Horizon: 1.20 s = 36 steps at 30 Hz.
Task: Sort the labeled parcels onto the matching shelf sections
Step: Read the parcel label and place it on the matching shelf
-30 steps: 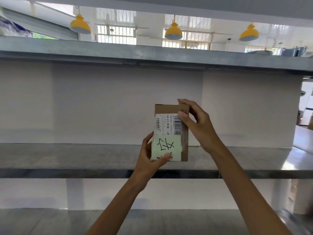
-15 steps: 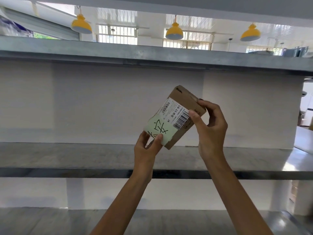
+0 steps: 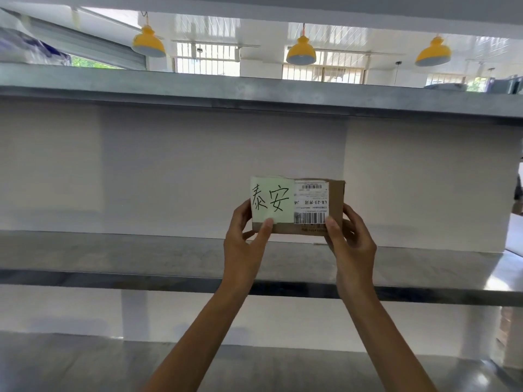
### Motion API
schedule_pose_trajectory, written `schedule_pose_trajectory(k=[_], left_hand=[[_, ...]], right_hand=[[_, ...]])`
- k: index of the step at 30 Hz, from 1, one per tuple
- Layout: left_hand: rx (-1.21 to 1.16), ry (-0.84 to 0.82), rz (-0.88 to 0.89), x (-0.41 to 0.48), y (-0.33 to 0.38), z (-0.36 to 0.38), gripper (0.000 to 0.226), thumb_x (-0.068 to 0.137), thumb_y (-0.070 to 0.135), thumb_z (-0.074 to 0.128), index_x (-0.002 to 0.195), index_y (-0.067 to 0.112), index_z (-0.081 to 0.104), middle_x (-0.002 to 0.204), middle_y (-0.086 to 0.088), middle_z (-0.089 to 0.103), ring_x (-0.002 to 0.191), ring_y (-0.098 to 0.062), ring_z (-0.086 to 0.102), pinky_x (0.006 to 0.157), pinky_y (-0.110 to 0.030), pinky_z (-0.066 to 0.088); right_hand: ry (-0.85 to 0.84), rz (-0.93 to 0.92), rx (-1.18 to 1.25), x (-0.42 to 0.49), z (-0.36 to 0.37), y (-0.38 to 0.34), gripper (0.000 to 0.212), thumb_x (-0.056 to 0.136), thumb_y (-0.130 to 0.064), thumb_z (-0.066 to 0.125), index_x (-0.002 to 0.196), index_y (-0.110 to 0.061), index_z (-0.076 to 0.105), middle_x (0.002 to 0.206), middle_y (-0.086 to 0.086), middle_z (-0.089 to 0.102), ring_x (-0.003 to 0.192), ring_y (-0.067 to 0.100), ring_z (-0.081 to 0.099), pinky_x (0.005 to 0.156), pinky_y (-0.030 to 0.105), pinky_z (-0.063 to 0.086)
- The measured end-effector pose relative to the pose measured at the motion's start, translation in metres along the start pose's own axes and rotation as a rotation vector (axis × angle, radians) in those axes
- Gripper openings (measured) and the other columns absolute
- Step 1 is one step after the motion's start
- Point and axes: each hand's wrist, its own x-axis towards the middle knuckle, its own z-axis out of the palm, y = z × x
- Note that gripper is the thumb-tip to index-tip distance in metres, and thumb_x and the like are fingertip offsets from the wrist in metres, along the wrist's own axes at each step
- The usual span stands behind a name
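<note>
A small brown cardboard parcel [image 3: 334, 206] is held level in front of me, above the middle metal shelf [image 3: 141, 256]. Its face carries a pale green note [image 3: 271, 200] with two handwritten black characters and a white barcode label [image 3: 311, 204]. My left hand [image 3: 244, 244] grips the parcel's lower left corner, thumb on the note. My right hand [image 3: 352, 244] grips the lower right corner, thumb beside the barcode. White panels back the shelf section behind the parcel.
An upper metal shelf [image 3: 254, 94] runs across above the parcel and a lower shelf [image 3: 85, 363] lies beneath my arms. White dividers [image 3: 134, 314] stand under the middle shelf. Yellow hanging lamps [image 3: 300, 52] and barred windows show beyond the top shelf.
The parcel has turned from upright through a tilt to lying level, with the note now reading upright. Both hands shifted to its lower corners.
</note>
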Motion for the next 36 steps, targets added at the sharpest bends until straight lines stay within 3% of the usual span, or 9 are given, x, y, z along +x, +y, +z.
schedule_pose_trajectory(k=[3, 6, 16, 23, 28, 34, 36], left_hand=[[0.132, -0.024, 0.052, -0.003, -0.001, -0.005, 0.049, 0.086, 0.027, 0.062, 0.129, 0.036, 0.038, 0.123, 0.019, 0.051, 0.113, -0.007, 0.053, 0.089, -0.016, 0.048], [0.211, -0.015, 0.089, -0.004, -0.004, -0.015, 0.054, 0.086, 0.026, 0.063, 0.133, 0.033, 0.038, 0.125, 0.019, 0.050, 0.114, -0.007, 0.052, 0.087, -0.012, 0.047], [0.329, 0.142, 0.086, -0.006, 0.011, -0.106, 0.056, 0.085, 0.026, 0.065, 0.137, 0.024, 0.043, 0.129, 0.012, 0.056, 0.112, -0.005, 0.053, 0.090, -0.017, 0.048], [0.401, 0.245, 0.087, -0.019, 0.036, -0.206, 0.057, 0.080, 0.032, 0.068, 0.133, 0.023, 0.048, 0.131, 0.005, 0.059, 0.112, -0.014, 0.058, 0.092, -0.027, 0.053], [0.443, 0.276, 0.088, -0.025, 0.043, -0.272, 0.053, 0.080, 0.027, 0.069, 0.130, 0.025, 0.051, 0.121, 0.007, 0.056, 0.109, -0.013, 0.058, 0.090, -0.025, 0.053], [0.463, 0.272, 0.077, -0.025, 0.046, -0.336, 0.051, 0.078, 0.022, 0.072, 0.127, 0.018, 0.057, 0.117, 0.001, 0.059, 0.104, -0.014, 0.060, 0.090, -0.027, 0.054], [0.478, 0.273, 0.072, -0.025, 0.047, -0.354, 0.051, 0.077, 0.023, 0.073, 0.125, 0.018, 0.059, 0.115, 0.004, 0.059, 0.102, -0.013, 0.060, 0.085, -0.019, 0.054]], right_hand=[[-0.019, 0.026, 0.001, -0.002, -0.002, 0.005, 0.043, 0.073, -0.042, 0.067, 0.115, -0.041, 0.057, 0.106, -0.012, 0.069, 0.107, 0.017, 0.064, 0.097, 0.049, 0.050], [-0.056, 0.047, 0.001, -0.004, 0.002, 0.012, 0.049, 0.072, -0.044, 0.067, 0.119, -0.036, 0.056, 0.108, -0.009, 0.069, 0.107, 0.018, 0.064, 0.097, 0.049, 0.051], [-0.277, 0.086, 0.099, -0.035, 0.078, 0.015, 0.042, 0.083, -0.030, 0.067, 0.123, -0.030, 0.055, 0.113, 0.000, 0.068, 0.108, 0.017, 0.063, 0.097, 0.045, 0.051], [-0.406, 0.116, 0.220, -0.083, 0.157, 0.004, 0.042, 0.085, -0.018, 0.066, 0.126, -0.020, 0.055, 0.102, -0.008, 0.070, 0.099, 0.014, 0.068, 0.075, 0.022, 0.058], [-0.422, 0.179, 0.279, -0.126, 0.209, 0.002, 0.042, 0.085, -0.015, 0.066, 0.125, -0.017, 0.056, 0.102, 0.000, 0.072, 0.098, 0.018, 0.069, 0.077, 0.026, 0.058], [-0.399, 0.193, 0.286, -0.166, 0.258, -0.003, 0.043, 0.084, -0.015, 0.068, 0.125, -0.019, 0.056, 0.100, -0.002, 0.072, 0.098, 0.018, 0.069, 0.076, 0.024, 0.058], [-0.390, 0.195, 0.280, -0.177, 0.272, -0.004, 0.043, 0.083, -0.016, 0.068, 0.124, -0.021, 0.056, 0.103, -0.002, 0.071, 0.099, 0.017, 0.068, 0.077, 0.024, 0.058]])
